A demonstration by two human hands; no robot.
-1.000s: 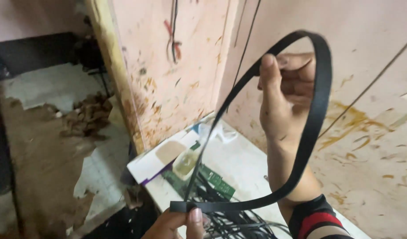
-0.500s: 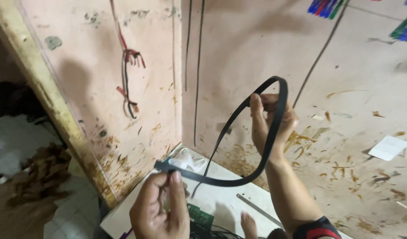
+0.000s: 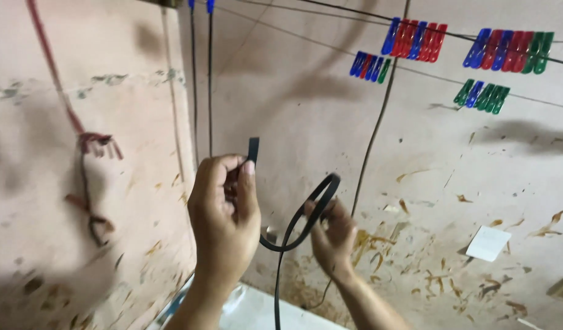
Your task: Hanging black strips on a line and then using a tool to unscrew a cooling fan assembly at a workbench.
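small white square paper label (image 3: 488, 243) stuck on the stained pink wall, low right, slightly tilted, no packages or screens

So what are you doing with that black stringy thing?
A person holds a flat black strap up in front of a stained pink wall. The left hand pinches one end, which sticks up above the fingers. The right hand grips the strap where it curves over. Coloured clothespins hang on a line above.
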